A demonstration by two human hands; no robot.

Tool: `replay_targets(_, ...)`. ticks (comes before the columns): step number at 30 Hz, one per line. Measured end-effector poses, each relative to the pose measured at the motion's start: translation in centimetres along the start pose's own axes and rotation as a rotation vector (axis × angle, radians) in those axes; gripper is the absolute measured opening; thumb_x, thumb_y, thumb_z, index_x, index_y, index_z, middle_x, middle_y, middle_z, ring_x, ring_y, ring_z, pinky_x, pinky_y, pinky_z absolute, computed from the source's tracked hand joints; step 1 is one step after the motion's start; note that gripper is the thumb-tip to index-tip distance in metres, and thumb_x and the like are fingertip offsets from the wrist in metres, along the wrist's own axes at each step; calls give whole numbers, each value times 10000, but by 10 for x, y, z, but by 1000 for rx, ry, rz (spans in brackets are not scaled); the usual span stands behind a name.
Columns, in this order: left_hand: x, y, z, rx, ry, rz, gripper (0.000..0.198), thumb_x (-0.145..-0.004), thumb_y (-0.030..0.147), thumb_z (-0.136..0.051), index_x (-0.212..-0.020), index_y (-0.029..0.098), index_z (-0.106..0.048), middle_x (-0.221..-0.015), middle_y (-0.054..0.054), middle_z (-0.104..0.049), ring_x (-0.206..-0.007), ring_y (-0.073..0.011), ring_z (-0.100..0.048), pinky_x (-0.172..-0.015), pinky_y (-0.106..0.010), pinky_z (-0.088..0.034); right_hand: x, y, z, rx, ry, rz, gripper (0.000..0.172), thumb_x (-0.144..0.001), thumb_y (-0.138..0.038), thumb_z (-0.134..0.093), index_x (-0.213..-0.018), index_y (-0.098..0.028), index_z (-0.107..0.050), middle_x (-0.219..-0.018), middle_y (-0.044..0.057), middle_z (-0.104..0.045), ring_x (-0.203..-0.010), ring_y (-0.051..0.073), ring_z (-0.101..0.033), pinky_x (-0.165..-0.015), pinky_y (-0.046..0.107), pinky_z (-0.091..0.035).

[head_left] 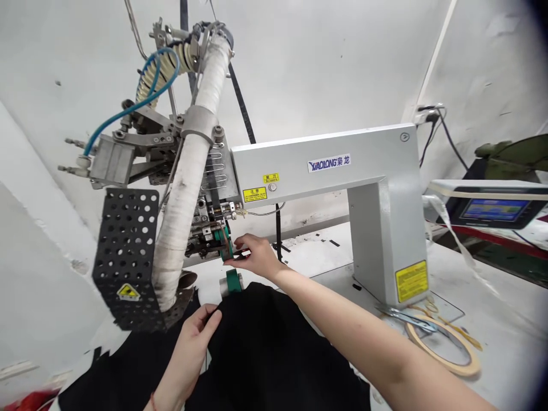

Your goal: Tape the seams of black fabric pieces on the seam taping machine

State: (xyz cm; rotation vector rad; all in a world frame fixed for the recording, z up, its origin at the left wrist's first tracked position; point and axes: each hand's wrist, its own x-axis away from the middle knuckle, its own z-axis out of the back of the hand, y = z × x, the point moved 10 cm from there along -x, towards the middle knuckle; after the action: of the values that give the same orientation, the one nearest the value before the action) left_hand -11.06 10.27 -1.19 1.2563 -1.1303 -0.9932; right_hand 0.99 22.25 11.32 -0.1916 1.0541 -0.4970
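Black fabric [274,348] lies across the front of the table, its upper edge by the lower green roller [233,281]. My left hand [194,337] pinches that fabric's edge between thumb and fingertips, left of the roller. Up at the machine head, my right hand [257,256] is closed on a small dark tool with a bit of red, its tip beside the upper green roller [225,242]. Most of the tool is hidden by the fingers, so its kind cannot be made out.
A grey machine arm [321,165] spans behind my hands. A perforated black guard [126,257] hangs at the left beside a wrapped tube [184,200]. Scissors [406,317] and a tape roll [445,348] lie at the right, below a control screen [494,209].
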Motion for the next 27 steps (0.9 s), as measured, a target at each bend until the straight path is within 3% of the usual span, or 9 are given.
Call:
replay_targets(5, -1, -5, -6, 220, -31, 76, 232, -739, 382, -685, -841, 180, -630, -761, -10, -600, -725, -115, -548, -685, -210, -456, -2, -15, -13, 312, -2, 371, 460, -756, -626, -570, -679, -172, -555, -623, 39, -612, -556, 146, -557, -531, 264, -387)
replay_targets(11, -3, -8, -15, 374, -17, 114, 247, -701, 349, -729, -800, 165, -598, -725, 0, -618, -642, -90, -556, -608, -188, -455, -4, -17, -24, 363, -124, 449, 464, -827, -591, -500, -628, -174, -546, -602, 61, -577, -559, 160, -512, -562, 290, -360)
replay_targets(14, -3, -2, -19, 336, -41, 83, 245, -718, 353, -714, -838, 163, -617, -749, -10, -639, -656, -98, -574, -634, -203, -466, -1, -12, -24, 239, -236, 367, 408, -840, -531, -526, -652, -173, -575, -647, 71, -591, -606, 164, -519, -602, 289, -368)
replay_targets(18, -4, 10, -23, 240, -73, 6, 274, -732, 355, -702, -917, 159, -656, -824, -39, -667, -724, -116, -589, -702, -223, -466, 23, 4, -14, -33, -296, 42, 406, -855, -502, -515, -637, -170, -600, -632, 41, -588, -603, 143, -512, -597, 262, -375)
replay_targets(21, -7, 13, -25, 195, -75, -5, 278, -709, 349, -722, -915, 169, -675, -870, -43, -674, -771, -128, -592, -738, -233, -460, 47, -1, -7, -385, -332, -148, 386, -902, -461, -439, -801, -162, -662, -770, 52, -628, -722, 152, -557, -656, 259, -408)
replay_targets(24, -11, 16, -23, 189, -80, -14, 274, -678, 334, -748, -891, 173, -685, -882, -42, -677, -793, -142, -599, -752, -247, -463, 65, -16, -14, -593, -560, -223, 332, -887, -432, -474, -948, -164, -660, -881, 45, -615, -792, 149, -551, -680, 249, -406)
replay_targets(27, -18, 17, -15, 224, -42, -18, 286, -656, 325, -764, -882, 170, -679, -887, -35, -676, -803, -140, -605, -757, -243, -469, 70, -10, -16, -509, -706, -267, 260, -803, -416, -593, -771, -162, -639, -780, 1, -554, -683, 117, -486, -635, 235, -371)
